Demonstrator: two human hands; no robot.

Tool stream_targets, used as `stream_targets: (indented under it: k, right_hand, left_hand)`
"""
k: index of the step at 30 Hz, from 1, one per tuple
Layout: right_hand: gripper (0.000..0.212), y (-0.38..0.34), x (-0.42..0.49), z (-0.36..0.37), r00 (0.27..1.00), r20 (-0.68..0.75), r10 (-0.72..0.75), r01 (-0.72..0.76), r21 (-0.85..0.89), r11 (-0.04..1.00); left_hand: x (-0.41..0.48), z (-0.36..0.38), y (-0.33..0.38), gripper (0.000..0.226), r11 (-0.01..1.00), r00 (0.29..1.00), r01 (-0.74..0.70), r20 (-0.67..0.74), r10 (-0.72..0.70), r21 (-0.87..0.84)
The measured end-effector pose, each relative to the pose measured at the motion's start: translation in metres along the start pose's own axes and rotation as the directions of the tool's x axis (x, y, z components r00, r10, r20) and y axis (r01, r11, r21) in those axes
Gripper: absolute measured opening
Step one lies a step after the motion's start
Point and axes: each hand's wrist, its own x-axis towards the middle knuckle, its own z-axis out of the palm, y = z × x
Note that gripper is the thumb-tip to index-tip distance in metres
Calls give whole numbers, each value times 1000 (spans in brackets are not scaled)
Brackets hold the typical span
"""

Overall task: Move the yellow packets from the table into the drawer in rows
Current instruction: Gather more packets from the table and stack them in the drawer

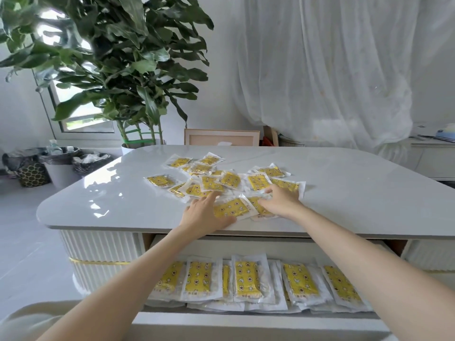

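Gathering yellow packets at the near edge of the tabletop [344,193] above the open drawer [258,321].

One near packet [230,209] is being bracketed: the left hand [205,214] is lying flat and released along its left end, the right hand [280,199] is spread, ungripping, over neighbouring packets on its right. Its long axis is running left to right between both hands; the left is being judged nearer. Scattered packets [221,179] are lying beyond, clear-edged with yellow printed centres; a row [246,279] is already lying in the drawer.

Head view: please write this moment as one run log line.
phase: gathering | left hand and right hand: flat on yellow plastic packets | glossy white table: many scattered | open white drawer: one row laid
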Motion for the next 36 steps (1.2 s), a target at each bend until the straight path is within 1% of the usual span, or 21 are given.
stream_targets:
  k: [2,5,6,9,10,14,16,17,19,20,21,23,25,27,28,29,31,32,33,34,36]
  right_hand:
    - [65,2,3,9,996,35,82,-80,-57,995]
    - [77,0,6,14,989,-21,149,-150,-77,986]
    - [83,-2,6,12,986,2,165,-165,-49,985]
    - [106,3,15,9,972,102,210,-224,143,964]
    - [108,4,14,7,970,111,214,-233,203,951]
    - [97,8,10,7,971,117,209,-237,343,909]
    - [93,7,10,10,969,106,225,-248,328,912]
    - [84,7,9,12,971,85,224,-239,292,926]
    - [50,9,14,14,976,41,214,-217,272,938]
    - [32,8,14,13,978,11,208,-200,329,923]
    - [21,7,14,11,977,-22,213,-185,415,891]
    - [7,3,16,6,968,-116,223,-118,573,811]
    - [7,-7,13,-2,948,-237,213,-5,658,753]
    - [18,-19,6,-10,930,-298,216,76,730,679]
    - [20,-26,1,-12,934,-280,220,93,788,608]
    - [19,-33,-2,-12,951,-221,215,83,855,511]
    - [23,-46,-12,-10,988,-25,154,-17,963,267]
    - [28,-51,-17,-6,993,62,102,-79,982,172]
    - [29,-53,-19,0,992,107,67,-117,979,167]
    - [27,-55,-21,6,991,123,58,-133,967,217]
    - [19,-54,-20,16,992,105,73,-122,950,287]
  left_hand:
    - [4,0,-3,75,998,999,6,44,-3,-68]
    - [9,-4,-3,63,993,997,18,72,-10,-121]
    - [11,-6,-3,60,987,995,31,96,-16,-159]
    - [12,-13,-1,54,953,985,73,174,-22,-295]
    - [12,-15,-1,51,945,983,74,181,-16,-318]
    - [11,-16,-3,28,940,993,48,122,-7,-339]
    - [11,-16,-5,21,924,996,70,71,-46,-377]
    - [11,-17,-6,24,915,997,78,50,-64,-395]
    - [8,-20,-7,30,894,994,102,6,-110,-437]
    - [7,-21,-7,29,868,989,126,-11,-149,-480]
    - [5,-23,-7,28,830,981,153,-22,-195,-536]
    - [3,-23,-6,27,767,967,180,-34,-254,-616]
    - [0,-23,-5,28,712,950,198,-46,-308,-674]
    - [0,-20,-4,29,590,925,219,-26,-378,-777]
    - [0,-19,-3,30,490,912,225,4,-411,-842]
    - [0,-18,-2,31,370,901,228,51,-431,-901]
    - [-1,-18,2,28,156,891,225,138,-433,-962]
    - [-2,-19,5,23,98,893,215,155,-423,-972]
    - [-3,-19,8,19,65,897,210,166,-410,-976]
    - [-4,-19,10,20,56,902,206,167,-399,-977]
    - [-3,-17,12,29,82,906,210,162,-391,-974]
